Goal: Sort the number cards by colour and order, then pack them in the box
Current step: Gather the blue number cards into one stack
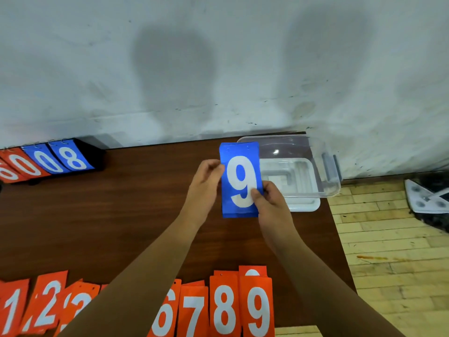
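Both my hands hold a stack of blue number cards point(240, 171) upright above the brown table point(121, 215), with a white 9 on its front. My left hand point(206, 183) grips the stack's left edge. My right hand point(269, 200) pinches its lower right corner, thumb on the digit. Just behind and to the right stands the clear plastic box point(313, 166) on its white lid point(306, 206). Along the near edge lies a row of orange cards point(223, 305) showing 1, 2, 3, 6, 7, 8, 9; my forearms hide the middle ones.
A black flip scoreboard point(48, 159) with orange and blue digits, reading 0 and 8 in blue, stands at the back left against the grey wall. The table's right edge drops to a pale wooden floor point(388, 239), where a white object point(427, 198) lies.
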